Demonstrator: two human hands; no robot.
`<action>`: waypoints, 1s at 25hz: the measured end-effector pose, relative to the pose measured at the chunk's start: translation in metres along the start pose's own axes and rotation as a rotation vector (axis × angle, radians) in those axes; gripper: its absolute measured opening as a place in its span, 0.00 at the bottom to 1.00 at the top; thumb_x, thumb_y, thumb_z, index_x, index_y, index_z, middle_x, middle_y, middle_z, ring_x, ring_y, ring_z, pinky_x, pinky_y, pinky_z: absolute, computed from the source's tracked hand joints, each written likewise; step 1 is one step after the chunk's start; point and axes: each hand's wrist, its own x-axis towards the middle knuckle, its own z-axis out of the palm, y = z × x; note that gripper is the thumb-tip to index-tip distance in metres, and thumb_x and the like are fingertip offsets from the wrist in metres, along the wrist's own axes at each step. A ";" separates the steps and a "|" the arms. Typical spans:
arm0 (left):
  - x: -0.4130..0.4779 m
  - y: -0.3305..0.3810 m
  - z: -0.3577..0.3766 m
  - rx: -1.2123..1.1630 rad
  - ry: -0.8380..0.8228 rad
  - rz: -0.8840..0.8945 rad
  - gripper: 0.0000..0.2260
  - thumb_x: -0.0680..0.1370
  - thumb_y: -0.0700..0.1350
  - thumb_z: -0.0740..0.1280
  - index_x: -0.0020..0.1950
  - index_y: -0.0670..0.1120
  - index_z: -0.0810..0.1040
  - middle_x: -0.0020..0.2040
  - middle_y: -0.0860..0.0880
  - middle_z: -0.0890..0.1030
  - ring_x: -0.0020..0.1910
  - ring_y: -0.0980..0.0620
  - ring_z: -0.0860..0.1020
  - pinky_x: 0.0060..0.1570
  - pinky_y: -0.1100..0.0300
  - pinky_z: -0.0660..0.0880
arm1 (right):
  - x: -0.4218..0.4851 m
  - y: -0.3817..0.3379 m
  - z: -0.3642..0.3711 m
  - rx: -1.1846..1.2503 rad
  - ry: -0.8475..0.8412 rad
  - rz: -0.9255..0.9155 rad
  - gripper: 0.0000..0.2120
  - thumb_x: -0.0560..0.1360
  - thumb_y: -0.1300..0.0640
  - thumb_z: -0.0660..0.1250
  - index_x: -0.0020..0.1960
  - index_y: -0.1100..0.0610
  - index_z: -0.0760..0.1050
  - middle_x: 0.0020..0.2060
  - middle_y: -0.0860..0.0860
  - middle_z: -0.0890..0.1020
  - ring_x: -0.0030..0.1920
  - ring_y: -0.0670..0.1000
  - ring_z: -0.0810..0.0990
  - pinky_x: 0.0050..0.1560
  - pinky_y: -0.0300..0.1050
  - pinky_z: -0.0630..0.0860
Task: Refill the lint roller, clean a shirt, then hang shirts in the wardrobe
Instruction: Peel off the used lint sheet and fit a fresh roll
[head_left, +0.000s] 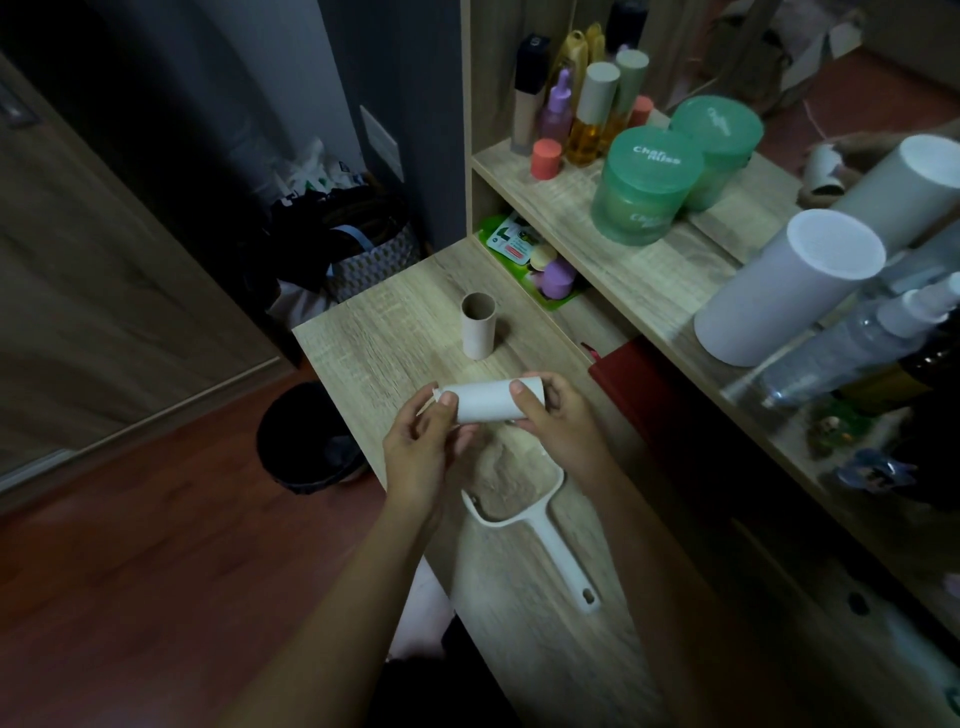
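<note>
Scene: A person stood at a wooden desk (395, 332), both hands raised just above its surface.
Refill roll: The white refill roll (488, 399) was held off the desk between the hands, its long axis running left to right and tilted slightly up at the right.
Right hand: The right hand (558, 415) was wrapped around the roll's right end, thumb on top.
Left hand: The left hand (423, 441) pinched the roll's left end with thumb and fingertips, apparently working at an edge there.
Roller handle: The empty lint roller handle (558, 545) lay flat directly below the hands, its open frame toward the roll, its grip pointing back at the person.
Old core: A bare cardboard core (479, 332) stood upright beyond the hands.
Next move, as judged: The roll had to come down and toward the frame; the right hand was nearer.
</note>
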 end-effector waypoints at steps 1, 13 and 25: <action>0.001 -0.002 0.002 0.012 0.029 0.011 0.15 0.76 0.45 0.68 0.62 0.46 0.74 0.48 0.46 0.82 0.42 0.47 0.82 0.41 0.60 0.80 | -0.001 0.002 0.001 0.024 0.004 0.011 0.05 0.74 0.56 0.67 0.47 0.48 0.74 0.50 0.50 0.79 0.53 0.51 0.80 0.48 0.45 0.80; 0.045 -0.039 -0.020 1.282 -0.313 0.345 0.31 0.69 0.40 0.71 0.71 0.50 0.67 0.60 0.45 0.77 0.61 0.45 0.70 0.53 0.63 0.64 | -0.006 -0.013 -0.022 0.158 0.160 0.002 0.07 0.77 0.59 0.63 0.53 0.60 0.70 0.47 0.50 0.77 0.48 0.46 0.80 0.40 0.33 0.78; 0.056 0.006 -0.059 0.721 0.009 0.429 0.22 0.72 0.43 0.66 0.66 0.49 0.72 0.59 0.54 0.77 0.54 0.58 0.76 0.55 0.68 0.71 | 0.002 -0.018 0.044 0.253 0.161 -0.029 0.03 0.77 0.61 0.62 0.50 0.60 0.70 0.45 0.49 0.74 0.45 0.42 0.79 0.38 0.32 0.78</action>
